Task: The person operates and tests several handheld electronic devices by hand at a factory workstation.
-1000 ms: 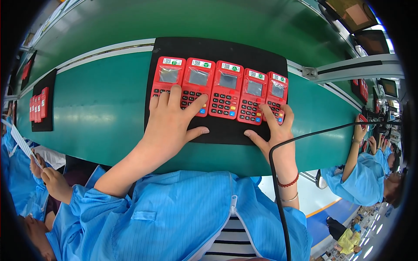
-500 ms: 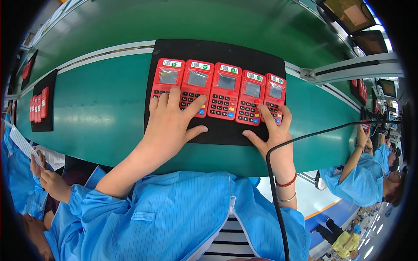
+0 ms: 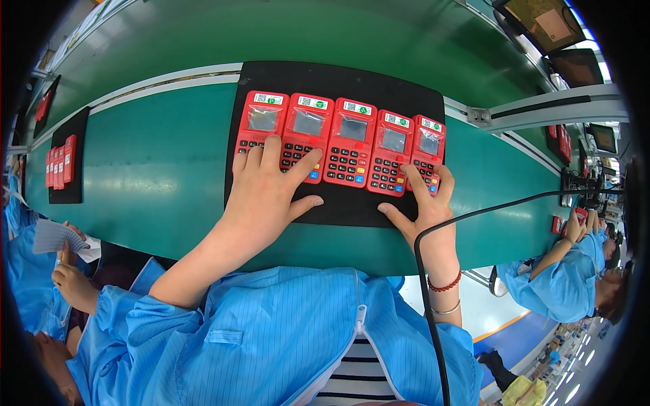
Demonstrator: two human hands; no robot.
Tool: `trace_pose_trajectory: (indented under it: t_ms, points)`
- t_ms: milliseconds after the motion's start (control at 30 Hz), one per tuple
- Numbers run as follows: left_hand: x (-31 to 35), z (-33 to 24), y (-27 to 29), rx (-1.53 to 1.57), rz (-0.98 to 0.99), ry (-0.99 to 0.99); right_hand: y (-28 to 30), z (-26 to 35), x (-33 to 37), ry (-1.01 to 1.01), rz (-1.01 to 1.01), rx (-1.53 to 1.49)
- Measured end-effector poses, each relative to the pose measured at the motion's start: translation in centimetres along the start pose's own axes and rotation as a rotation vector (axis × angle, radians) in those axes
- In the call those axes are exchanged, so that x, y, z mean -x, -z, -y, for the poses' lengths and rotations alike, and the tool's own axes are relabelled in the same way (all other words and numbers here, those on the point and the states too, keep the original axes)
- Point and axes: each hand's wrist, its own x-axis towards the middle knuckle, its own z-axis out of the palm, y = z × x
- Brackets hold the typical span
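Observation:
Several red card payment terminals lie face up in a row on a black mat (image 3: 345, 210). Each has a small screen, a keypad and a white label with a green dot at its top. My left hand (image 3: 261, 183) rests, fingers spread, over the keypads of the leftmost terminal (image 3: 263, 120) and the second terminal (image 3: 308, 124). My right hand (image 3: 426, 210) is likewise spread, its fingertips on the lower ends of the fourth terminal (image 3: 393, 140) and the rightmost terminal (image 3: 428, 141). Between my hands, the middle terminal (image 3: 351, 128) is fully in view. Neither hand grips anything.
A black cable (image 3: 514, 201) runs across my right wrist. More red terminals (image 3: 59, 166) stand on another mat at the left. A co-worker's hands at the left hold a pale sheet (image 3: 54, 237); at the right another co-worker (image 3: 558, 271) handles a red device. A metal rail (image 3: 555, 108) borders the bench.
My hands and the row of terminals stay in place. The left co-worker's pale sheet has been turned and moved, and the right co-worker's hands have shifted slightly with a red device.

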Motion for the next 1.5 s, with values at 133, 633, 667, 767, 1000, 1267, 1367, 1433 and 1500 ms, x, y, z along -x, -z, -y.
trace_pose_trajectory:
  t_ms: [133,633,667,767,1000,1267,1367,1433,1500]
  points:
    - [0.05,-0.10,0.02,-0.007,-0.002,-0.001,-0.03,-0.17,0.05,0.017,-0.010,-0.009]
    - [0.06,-0.25,0.13,-0.003,0.001,0.005,0.02,-0.13,0.07,0.010,-0.007,-0.004]
    - [0.07,-0.26,0.13,-0.003,0.001,0.006,0.00,-0.14,0.08,0.012,-0.007,-0.005]
    - [0.06,-0.26,0.14,-0.001,0.008,0.012,-0.02,-0.19,0.06,0.015,-0.007,-0.004]
    - [0.10,-0.27,0.13,0.008,0.001,0.006,0.01,-0.18,0.06,0.013,-0.005,-0.006]
    - [0.13,-0.20,-0.08,0.005,-0.003,0.005,-0.11,-0.35,0.08,0.021,-0.011,-0.014]
    - [0.16,-0.18,-0.06,0.013,0.000,0.006,-0.11,-0.31,0.07,0.024,-0.012,-0.003]
    - [0.18,-0.14,-0.13,0.010,-0.010,0.001,-0.15,-0.32,0.07,0.027,-0.016,-0.004]
    - [0.16,-0.15,-0.10,0.010,-0.006,0.002,-0.17,-0.30,0.08,0.030,-0.019,-0.005]
